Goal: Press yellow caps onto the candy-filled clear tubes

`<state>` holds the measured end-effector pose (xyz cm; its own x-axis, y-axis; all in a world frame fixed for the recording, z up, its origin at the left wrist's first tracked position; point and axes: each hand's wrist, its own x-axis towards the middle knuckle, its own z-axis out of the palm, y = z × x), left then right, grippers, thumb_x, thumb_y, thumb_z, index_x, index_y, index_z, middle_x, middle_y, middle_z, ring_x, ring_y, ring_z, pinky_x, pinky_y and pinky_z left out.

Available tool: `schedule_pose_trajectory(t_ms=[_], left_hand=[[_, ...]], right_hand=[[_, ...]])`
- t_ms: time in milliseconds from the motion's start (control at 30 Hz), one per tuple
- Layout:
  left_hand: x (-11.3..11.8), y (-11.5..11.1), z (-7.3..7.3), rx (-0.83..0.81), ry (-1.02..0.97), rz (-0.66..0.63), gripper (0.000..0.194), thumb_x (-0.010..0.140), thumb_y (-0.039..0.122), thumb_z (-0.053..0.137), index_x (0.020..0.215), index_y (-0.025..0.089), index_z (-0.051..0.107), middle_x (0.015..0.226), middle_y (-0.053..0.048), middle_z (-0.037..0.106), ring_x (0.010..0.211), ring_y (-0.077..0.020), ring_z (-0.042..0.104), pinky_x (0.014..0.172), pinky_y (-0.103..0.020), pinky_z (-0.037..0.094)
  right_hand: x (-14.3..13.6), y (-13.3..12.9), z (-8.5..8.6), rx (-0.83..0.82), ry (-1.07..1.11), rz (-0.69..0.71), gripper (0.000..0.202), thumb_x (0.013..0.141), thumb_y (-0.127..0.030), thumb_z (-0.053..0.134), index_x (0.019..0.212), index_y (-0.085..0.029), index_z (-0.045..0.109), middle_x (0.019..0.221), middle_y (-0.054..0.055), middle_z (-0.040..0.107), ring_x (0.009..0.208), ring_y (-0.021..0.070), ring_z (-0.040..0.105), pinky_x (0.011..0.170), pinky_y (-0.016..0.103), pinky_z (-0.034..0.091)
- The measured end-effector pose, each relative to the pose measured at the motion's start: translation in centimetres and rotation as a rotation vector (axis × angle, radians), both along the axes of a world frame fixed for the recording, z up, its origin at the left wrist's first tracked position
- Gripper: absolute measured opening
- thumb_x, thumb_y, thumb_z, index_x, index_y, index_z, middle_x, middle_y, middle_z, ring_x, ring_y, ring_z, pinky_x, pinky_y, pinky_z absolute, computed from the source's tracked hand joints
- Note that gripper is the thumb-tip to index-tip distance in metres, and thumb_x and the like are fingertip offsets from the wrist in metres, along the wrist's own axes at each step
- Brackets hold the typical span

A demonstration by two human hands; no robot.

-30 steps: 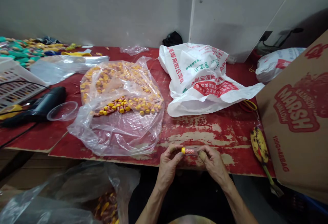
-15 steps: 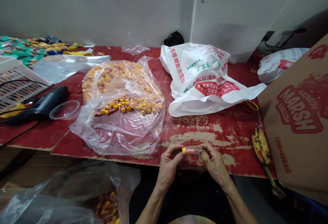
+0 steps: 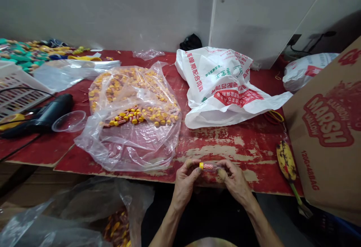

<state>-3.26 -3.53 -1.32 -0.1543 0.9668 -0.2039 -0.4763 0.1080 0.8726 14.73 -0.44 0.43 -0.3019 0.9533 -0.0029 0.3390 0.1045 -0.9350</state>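
A small clear tube with a yellow cap (image 3: 208,166) and red-and-white print lies level between my two hands, near the table's front edge. My left hand (image 3: 185,177) pinches its capped end between thumb and fingers. At the other end, the clear part is pinched by my right hand (image 3: 233,179), whose fingertips partly hide it. Beyond my hands, to the left, lies an open clear plastic bag (image 3: 113,153) full of similar yellow-capped tubes (image 3: 135,115).
A white printed sack (image 3: 220,85) lies behind my hands. On the right are a banana (image 3: 285,160) and a cardboard box (image 3: 299,122). At left sit a black heat gun or hair dryer (image 3: 53,113), a clear lid (image 3: 69,121) and a white basket (image 3: 22,89). Another plastic bag (image 3: 93,198) hangs below the table edge.
My hands stay in nearly the same place around the tube. The right fingers have shifted slightly at its clear end. The whole view has moved a little.
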Motion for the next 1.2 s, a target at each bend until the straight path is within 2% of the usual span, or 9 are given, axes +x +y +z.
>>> schedule_pose_trajectory(t_ms=[100,267,400,467,633,733,867,1067,1200], left_hand=[[0.06,0.01,0.23,-0.014,-0.01,-0.007,0.027,0.07,0.03,0.079,0.092,0.019,0.069,0.079,-0.001,0.062,0.064,-0.0118,0.056,0.06,-0.021,0.048],[0.11,0.08,0.31,-0.005,0.005,0.029,0.027,0.068,0.03,0.08,0.09,0.018,0.07,0.082,-0.001,0.063,0.067,-0.0124,0.057,0.06,-0.02,0.047],[0.14,0.07,0.09,-0.03,-0.002,-0.002,0.028,0.069,0.031,0.079,0.091,0.018,0.069,0.079,-0.001,0.064,0.063,-0.013,0.058,0.06,-0.022,0.048],[0.12,0.05,-0.05,-0.024,0.001,-0.01,0.027,0.069,0.031,0.078,0.091,0.019,0.069,0.079,-0.001,0.064,0.063,-0.0124,0.057,0.061,-0.022,0.048],[0.02,0.05,-0.3,-0.013,0.006,0.038,0.027,0.069,0.029,0.079,0.093,0.02,0.07,0.085,-0.001,0.064,0.069,-0.0126,0.058,0.063,-0.022,0.048],[0.02,0.03,-0.28,-0.017,0.007,0.036,0.028,0.069,0.03,0.079,0.095,0.021,0.071,0.09,-0.002,0.063,0.068,-0.0117,0.057,0.063,-0.021,0.049],[0.09,-0.04,-0.16,-0.022,-0.008,0.009,0.03,0.07,0.032,0.078,0.097,0.02,0.071,0.087,-0.002,0.063,0.065,-0.0119,0.055,0.059,-0.023,0.051],[-0.11,-0.05,0.19,0.009,0.011,-0.042,0.032,0.073,0.033,0.075,0.102,0.02,0.068,0.08,-0.003,0.065,0.065,-0.0142,0.059,0.06,-0.023,0.049],[-0.2,0.02,0.25,-0.009,0.044,-0.019,0.028,0.071,0.032,0.077,0.096,0.019,0.07,0.078,-0.001,0.063,0.061,-0.012,0.057,0.059,-0.022,0.047]], right_hand=[[0.03,0.08,-0.07,-0.008,-0.024,-0.008,0.041,0.094,-0.05,0.041,0.079,-0.016,0.059,0.06,0.0,0.052,0.055,0.0152,0.049,0.051,0.024,0.035],[0.0,0.01,-0.02,-0.021,0.028,-0.027,0.034,0.088,-0.044,0.052,0.109,-0.017,0.056,0.087,0.003,0.06,0.065,0.0157,0.053,0.055,0.023,0.04],[0.0,0.05,0.03,-0.021,-0.008,-0.002,0.036,0.093,-0.049,0.044,0.081,-0.017,0.059,0.065,0.0,0.054,0.059,0.0155,0.049,0.053,0.024,0.035],[0.0,0.08,-0.05,-0.018,-0.003,-0.031,0.039,0.093,-0.05,0.042,0.078,-0.017,0.058,0.063,0.0,0.051,0.057,0.0152,0.047,0.052,0.024,0.034],[-0.09,-0.04,-0.04,-0.06,0.042,-0.013,0.037,0.085,-0.042,0.055,0.113,-0.018,0.054,0.089,0.003,0.059,0.065,0.0154,0.05,0.056,0.023,0.039],[-0.12,-0.03,0.03,-0.029,-0.012,0.034,0.03,0.091,-0.044,0.048,0.095,-0.017,0.059,0.078,0.001,0.057,0.064,0.0151,0.049,0.055,0.024,0.036],[0.02,0.12,-0.01,0.018,-0.018,0.05,0.045,0.095,-0.053,0.039,0.074,-0.017,0.055,0.059,-0.003,0.046,0.055,0.0137,0.042,0.051,0.024,0.03],[0.18,0.22,0.34,0.039,-0.017,0.078,0.04,0.095,-0.049,0.042,0.078,-0.017,0.058,0.063,-0.002,0.051,0.058,0.0141,0.045,0.053,0.024,0.031],[0.14,0.08,0.42,0.025,-0.016,0.107,0.029,0.094,-0.043,0.046,0.088,-0.018,0.06,0.08,0.002,0.06,0.07,0.0171,0.053,0.059,0.024,0.037]])
